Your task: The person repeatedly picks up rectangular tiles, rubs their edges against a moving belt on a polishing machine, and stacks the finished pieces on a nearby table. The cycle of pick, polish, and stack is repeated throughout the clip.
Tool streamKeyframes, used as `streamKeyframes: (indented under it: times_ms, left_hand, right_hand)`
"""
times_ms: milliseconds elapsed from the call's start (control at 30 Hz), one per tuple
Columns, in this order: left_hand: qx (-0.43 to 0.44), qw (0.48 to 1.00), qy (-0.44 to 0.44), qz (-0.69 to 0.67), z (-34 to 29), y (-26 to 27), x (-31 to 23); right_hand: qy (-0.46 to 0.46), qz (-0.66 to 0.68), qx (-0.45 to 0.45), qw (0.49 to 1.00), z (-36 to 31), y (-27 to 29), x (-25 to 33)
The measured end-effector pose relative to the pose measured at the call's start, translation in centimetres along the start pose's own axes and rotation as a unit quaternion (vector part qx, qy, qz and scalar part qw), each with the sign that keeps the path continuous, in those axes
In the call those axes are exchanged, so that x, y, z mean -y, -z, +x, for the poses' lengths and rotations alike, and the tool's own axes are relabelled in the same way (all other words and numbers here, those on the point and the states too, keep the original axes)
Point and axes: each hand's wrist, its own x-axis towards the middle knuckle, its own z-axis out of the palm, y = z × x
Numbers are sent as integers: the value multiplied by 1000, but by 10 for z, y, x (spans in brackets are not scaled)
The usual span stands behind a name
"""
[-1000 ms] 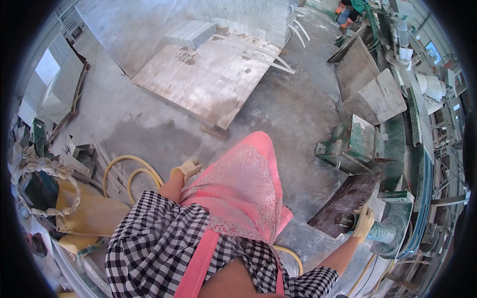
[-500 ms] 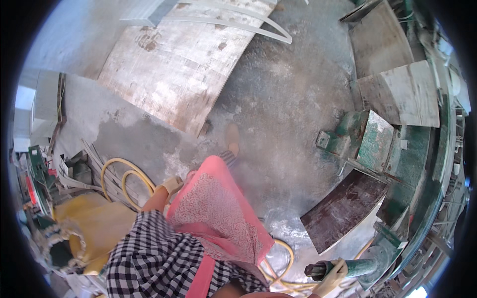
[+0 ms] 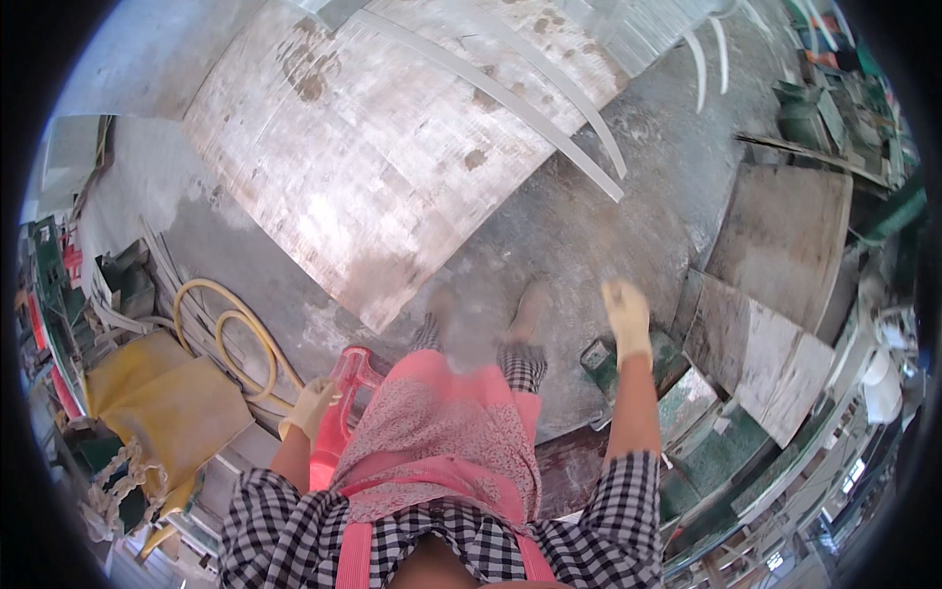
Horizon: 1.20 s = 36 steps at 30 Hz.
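Note:
My left hand [image 3: 310,408], in a pale cream glove, is at my left side with its fingers curled at the edge of a red plastic object [image 3: 338,432]. That object has a frame-like opening near its top, and my pink patterned apron [image 3: 432,422] hides part of it. My right hand [image 3: 626,316], gloved the same way, is held out ahead on the right, above the grey floor. Its fingers look folded in and nothing shows in them. Beneath that forearm is a green metal machine part [image 3: 601,365].
Ahead on the floor lies a large worn board [image 3: 343,206] with curved pale strips [image 3: 520,108] over its far side. Wooden panels [image 3: 756,344] lean on green machinery at the right. A coiled yellow hose [image 3: 221,339] and yellow sheet [image 3: 186,402] lie at the left.
My right hand has left the green cylinder and swung forward. My left hand has moved back, and the red plastic object has come into view beside it. My body has turned to the right.

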Motion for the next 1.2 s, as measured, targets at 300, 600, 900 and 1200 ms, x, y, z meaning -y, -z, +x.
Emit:
streamKeyframes:
  times_ms: [300, 600, 900, 1200]
  left_hand:
    - [-83, 967, 197, -136, -73, -84, 1]
    - [-43, 946, 233, -223, -118, -167, -69]
    - [-80, 938, 237, -239, -117, -159, -91]
    - [-58, 925, 230, -297, -131, -186, -86]
  right_hand:
    - [128, -170, -14, 977, 264, -34, 108]
    - [221, -242, 220, 919, 213, -88, 105]
    - [131, -81, 338, 929, 227, -74, 114]
    - [251, -134, 71, 956, 363, 1, 236]
